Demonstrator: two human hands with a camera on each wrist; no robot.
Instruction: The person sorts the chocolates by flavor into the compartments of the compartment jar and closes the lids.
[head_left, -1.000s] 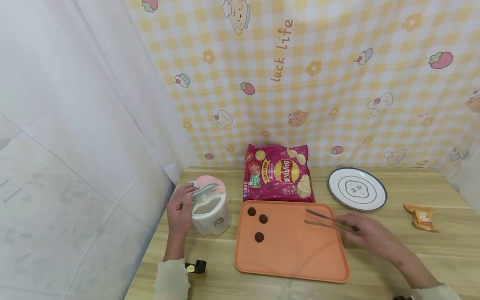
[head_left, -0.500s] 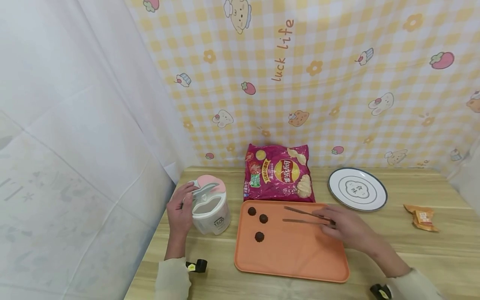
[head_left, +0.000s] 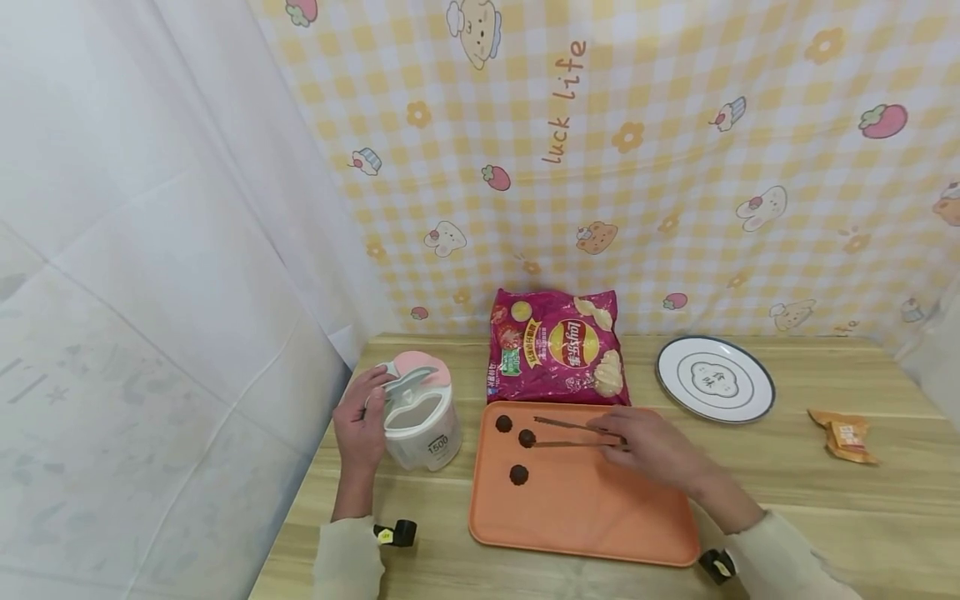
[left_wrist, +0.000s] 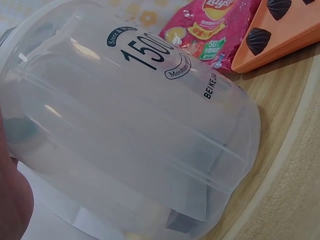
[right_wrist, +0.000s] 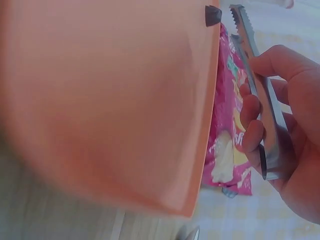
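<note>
My right hand holds a pair of metal tongs above the orange tray. In the head view the tong arms are spread, the lower tip right beside or touching a dark brown shell-shaped sweet. Two similar sweets lie on the tray's left part, one farther back and one nearer. To the left, my left hand grips the raised lid flap of a clear plastic storage canister with a pink and white top. The canister's opening shows, and its clear wall fills the left wrist view.
Behind the tray lies a magenta chip bag. A white plate with a dark rim sits at the back right, and an orange wrapped snack lies farther right. White cloth hangs along the left side.
My right hand has carried the tongs leftward across the tray, from its right edge to the sweets. The left hand and canister have stayed in place.
</note>
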